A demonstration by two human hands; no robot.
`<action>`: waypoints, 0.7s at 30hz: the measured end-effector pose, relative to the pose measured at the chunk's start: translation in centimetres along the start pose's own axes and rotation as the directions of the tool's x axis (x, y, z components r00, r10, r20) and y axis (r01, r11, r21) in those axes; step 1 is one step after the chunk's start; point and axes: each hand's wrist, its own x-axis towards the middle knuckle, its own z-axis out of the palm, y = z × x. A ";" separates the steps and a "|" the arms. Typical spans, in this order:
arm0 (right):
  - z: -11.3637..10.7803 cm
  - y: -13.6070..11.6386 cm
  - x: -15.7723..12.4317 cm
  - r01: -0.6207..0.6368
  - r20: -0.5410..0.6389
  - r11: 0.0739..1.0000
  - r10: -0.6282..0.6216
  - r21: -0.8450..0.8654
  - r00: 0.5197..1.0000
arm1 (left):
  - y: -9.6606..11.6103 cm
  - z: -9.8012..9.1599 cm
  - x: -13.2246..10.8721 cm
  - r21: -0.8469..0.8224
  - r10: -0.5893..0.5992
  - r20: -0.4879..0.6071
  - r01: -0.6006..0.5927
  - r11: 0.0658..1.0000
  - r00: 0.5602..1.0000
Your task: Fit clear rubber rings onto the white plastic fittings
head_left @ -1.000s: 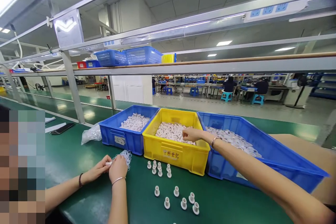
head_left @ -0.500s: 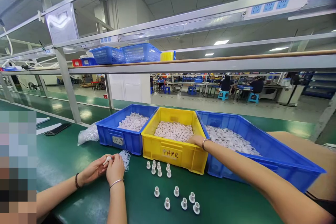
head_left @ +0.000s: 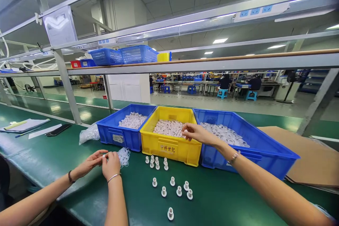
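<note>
Your right hand, grip pinched narrow, rests on the white pieces in the yellow bin, centre frame; whether it holds one is unclear. Your left hand is unseen. A loose pinch could drop a piece onto the upright pieces on the tabletop. Lower left, a co-worker's hands crowd the ring pile.

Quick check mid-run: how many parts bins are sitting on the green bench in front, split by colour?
Blue: 2, the small blue bin and the large blue bin
Yellow: 1, the yellow bin
Total: 3
</note>
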 end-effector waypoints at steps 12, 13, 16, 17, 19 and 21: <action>7.3 -1.3 -25.5 -0.352 0.239 0.936 0.338 0.015 0.910 | 1.2 0.8 -7.0 0.388 0.081 -0.255 0.026 0.921 0.964; 6.9 -0.4 -26.4 -0.357 0.235 0.934 0.340 0.031 0.910 | 2.4 1.3 -7.0 0.408 0.069 -0.251 0.041 0.912 0.965; 4.3 3.9 -28.7 -0.363 0.108 0.930 0.367 -0.057 0.924 | 6.6 4.1 -7.2 0.458 0.049 -0.253 0.076 0.886 0.966; 3.1 5.7 -29.4 -0.383 0.003 0.916 0.386 -0.121 0.922 | 8.1 6.2 -7.7 0.475 0.048 -0.264 0.086 0.876 0.963; 0.6 9.3 -31.1 -0.455 -0.208 0.857 0.413 -0.241 0.887 | 11.0 12.8 -10.0 0.484 0.043 -0.282 0.103 0.869 0.958; -1.5 12.5 -32.6 -0.538 -0.346 0.777 0.431 -0.327 0.833 | 13.0 22.5 -13.7 0.408 -0.011 -0.166 0.079 0.910 0.986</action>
